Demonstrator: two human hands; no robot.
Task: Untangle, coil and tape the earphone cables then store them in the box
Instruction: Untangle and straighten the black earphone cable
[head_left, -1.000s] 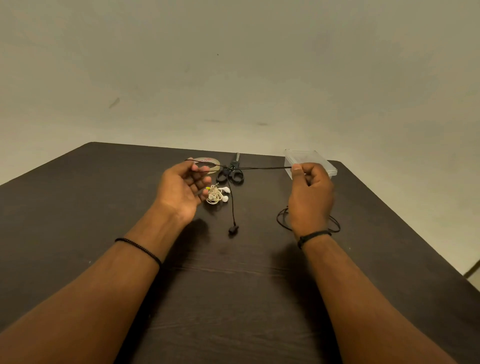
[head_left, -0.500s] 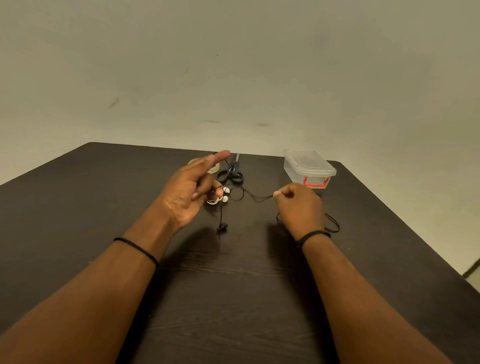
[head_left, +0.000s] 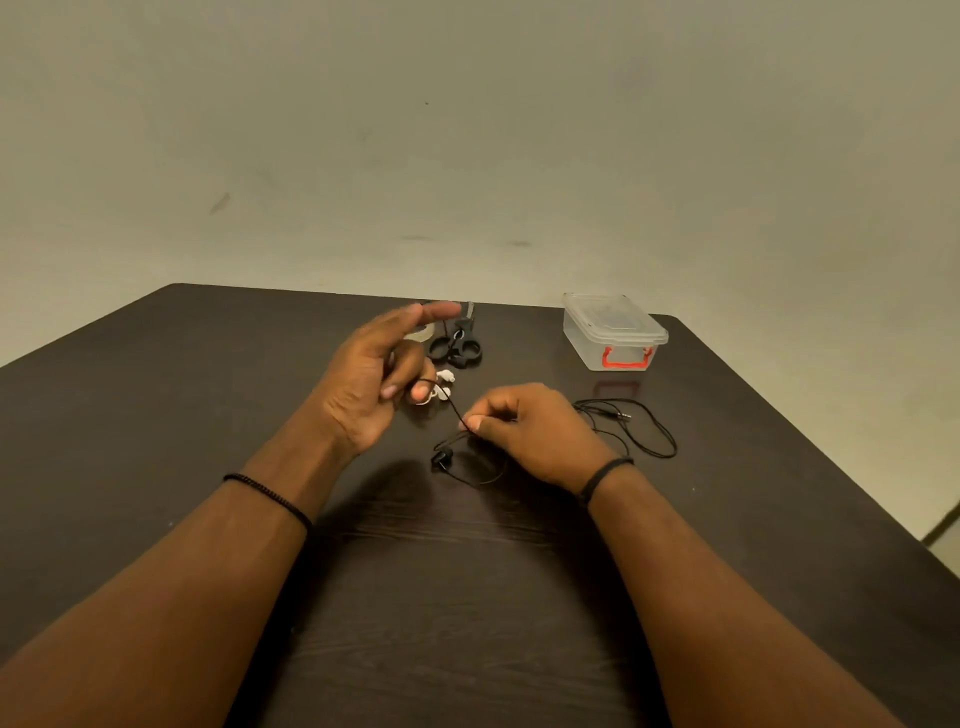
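2 hands are seen over a dark table (head_left: 156, 415). The right hand (head_left: 535, 436) has its fingers curled, and the black earphone cable (head_left: 631, 428) is pinched between its thumb and first finger. From the pinch, the cable is run up toward 11 o'clock to the left hand (head_left: 374, 384), where it is hooked around 1 bent finger. The first finger of the left hand is held out straight and the other fingers are curled. 1 black earbud (head_left: 442, 458) is seen lying on the table at 7 o'clock from the pinch. The rest of the black cable, with its plug, is lying in loose loops at 3 o'clock from the right hand.

1 set of white earphones (head_left: 444, 384) is partly hidden behind the left hand. 1 pair of black scissors (head_left: 457, 345) is lying at 12 o'clock from them. Something pale and round, maybe a roll of tape (head_left: 421, 332), is peeking out behind the left fingers. 1 clear box (head_left: 613, 332) with its lid on and 1 red latch is set near the far right corner of the table, at 1 o'clock from the right hand.

Lots of bare table is seen to the left and close to the person. 1 thin black band is worn on each wrist. No words can be read on anything.
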